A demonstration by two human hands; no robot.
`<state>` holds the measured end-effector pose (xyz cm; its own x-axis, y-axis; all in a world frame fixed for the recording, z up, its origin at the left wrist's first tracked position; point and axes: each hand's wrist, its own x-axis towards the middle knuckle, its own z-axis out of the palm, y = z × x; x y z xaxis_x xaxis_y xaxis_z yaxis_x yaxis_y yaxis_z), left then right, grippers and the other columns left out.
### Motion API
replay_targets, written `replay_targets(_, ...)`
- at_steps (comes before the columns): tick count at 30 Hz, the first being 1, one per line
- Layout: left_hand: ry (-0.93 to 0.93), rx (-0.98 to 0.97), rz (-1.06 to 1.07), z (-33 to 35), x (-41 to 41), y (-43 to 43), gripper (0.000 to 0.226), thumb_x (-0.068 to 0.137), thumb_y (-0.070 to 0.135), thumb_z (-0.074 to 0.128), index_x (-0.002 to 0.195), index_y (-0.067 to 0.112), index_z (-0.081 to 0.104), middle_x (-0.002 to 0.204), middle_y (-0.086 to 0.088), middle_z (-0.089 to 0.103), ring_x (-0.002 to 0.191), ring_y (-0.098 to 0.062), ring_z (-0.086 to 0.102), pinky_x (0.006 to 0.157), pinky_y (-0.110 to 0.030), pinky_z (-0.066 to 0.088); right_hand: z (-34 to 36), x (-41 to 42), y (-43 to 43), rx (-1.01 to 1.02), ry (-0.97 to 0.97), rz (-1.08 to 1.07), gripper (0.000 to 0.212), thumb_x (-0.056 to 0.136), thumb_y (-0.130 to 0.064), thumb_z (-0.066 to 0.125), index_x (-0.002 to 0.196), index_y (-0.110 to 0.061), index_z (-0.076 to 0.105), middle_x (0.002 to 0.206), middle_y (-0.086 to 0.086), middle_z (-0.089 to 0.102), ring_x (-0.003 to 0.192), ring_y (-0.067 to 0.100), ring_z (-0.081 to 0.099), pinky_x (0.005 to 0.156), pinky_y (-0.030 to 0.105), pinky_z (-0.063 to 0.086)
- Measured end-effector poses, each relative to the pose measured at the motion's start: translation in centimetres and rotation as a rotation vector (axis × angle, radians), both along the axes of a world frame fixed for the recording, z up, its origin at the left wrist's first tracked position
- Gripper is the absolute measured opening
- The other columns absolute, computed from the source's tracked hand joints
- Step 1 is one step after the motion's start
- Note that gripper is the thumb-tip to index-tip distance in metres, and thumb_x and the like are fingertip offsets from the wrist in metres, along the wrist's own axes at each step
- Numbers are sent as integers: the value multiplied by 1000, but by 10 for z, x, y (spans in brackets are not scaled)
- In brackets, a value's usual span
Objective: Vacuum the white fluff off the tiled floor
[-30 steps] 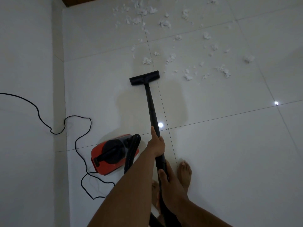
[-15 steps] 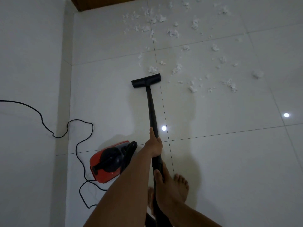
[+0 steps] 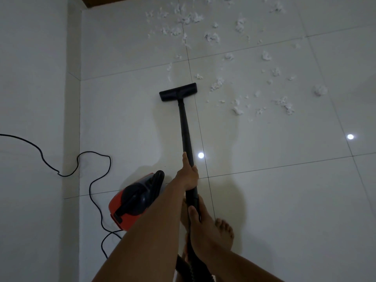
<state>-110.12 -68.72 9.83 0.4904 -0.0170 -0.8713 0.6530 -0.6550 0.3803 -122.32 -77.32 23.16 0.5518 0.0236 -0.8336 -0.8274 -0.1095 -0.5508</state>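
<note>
Nozzle (image 3: 178, 92) is being pushed further toward 12 o'clock into white fluff (image 3: 216, 86); wand (image 3: 185, 129) is being clasped by left grip (image 3: 188, 178) and right grip (image 3: 200, 231).

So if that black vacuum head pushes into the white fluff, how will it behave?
The white fluff looks wispy, in small separate tufts, so probably light and floppy, likely to scatter rather than move together. The tiled floor is glossy, so tufts should slide easily ahead of the vacuum head.
</note>
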Motion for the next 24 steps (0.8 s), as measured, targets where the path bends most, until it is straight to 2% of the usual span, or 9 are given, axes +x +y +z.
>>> replay_targets(2, -1, 5, -13, -2, 4, 3, 75, 109, 32, 31, 154, 40, -28, 135, -16, 56, 106, -29, 66, 101, -47, 52, -5, 6, 1, -18, -16, 59, 46, 111, -36, 26, 157, -32, 26, 104, -21, 46, 60, -22, 26, 34, -1, 29)
replay_targets(6, -11, 10, -18, -7, 16, 7, 74, 109, 32, 30, 153, 39, -29, 131, -17, 57, 101, -29, 66, 98, -45, 53, -14, 17, 9, -20, 13, 93, 47, 111, -39, 25, 157, -37, 23, 81, -17, 48, 54, -21, 23, 30, 0, 27)
replay_targets(9, -31, 4, 7, -10, 27, 9, 73, 109, 32, 31, 155, 39, -26, 130, -15, 56, 97, -28, 66, 95, -44, 54, -26, 23, 18, 62, 38, 27, 45, 110, -40, 30, 154, -45, 24, 73, 9, 58, 40, -4, 56, 36, 12, 41)
replay_targets(11, -56, -25, 61, -10, 31, 10, 72, 109, 32, 33, 156, 39, -22, 133, -15, 53, 94, -26, 65, 97, -47, 54, -32, 26, 21, 114, 62, -26, 45, 109, -40, 34, 153, -46, 24, 79, 22, 61, 36, 8, 55, 39, 23, 48)
replay_targets(15, -79, -163, 293, -10, 32, 10, 71, 107, 29, 38, 158, 45, -8, 137, -28, 53, 79, -21, 58, 91, -47, 58, -40, 30, 15, 160, 82, -72, 44, 109, -42, 35, 149, -54, 25, 77, 17, 61, 40, 11, 58, 43, 26, 51)
replay_targets(17, -59, -232, 432, -9, 26, 7, 70, 106, 29, 41, 158, 48, -2, 113, -28, 60, 72, -19, 54, 74, -40, 58, -42, 28, 11, 169, 93, -69, 42, 108, -43, 35, 147, -58, 26, 73, 14, 60, 39, 11, 59, 42, 26, 52)
replay_targets(20, -48, -254, 517, -10, 18, 5, 68, 107, 29, 40, 157, 50, 0, 79, -9, 52, 63, -15, 51, 60, -32, 53, -43, 24, 9, 157, 96, -40, 45, 109, -42, 34, 151, -55, 21, 71, 13, 59, 38, 10, 58, 41, 25, 51)
replay_targets(22, -46, -234, 499, -9, 16, 3, 67, 108, 29, 38, 157, 49, -2, 85, -14, 55, 65, -16, 52, 63, -34, 53, -44, 22, 8, 159, 83, -16, 49, 110, -40, 33, 155, -51, 17, 74, 15, 59, 39, 10, 58, 41, 24, 51)
replay_targets(24, -47, -205, 451, -7, 15, 3, 67, 108, 29, 35, 158, 46, -6, 116, -29, 60, 72, -20, 53, 75, -42, 57, -45, 22, 10, 163, 84, 1, 51, 110, -38, 33, 156, -49, 14, 79, 19, 60, 41, 12, 59, 42, 25, 52)
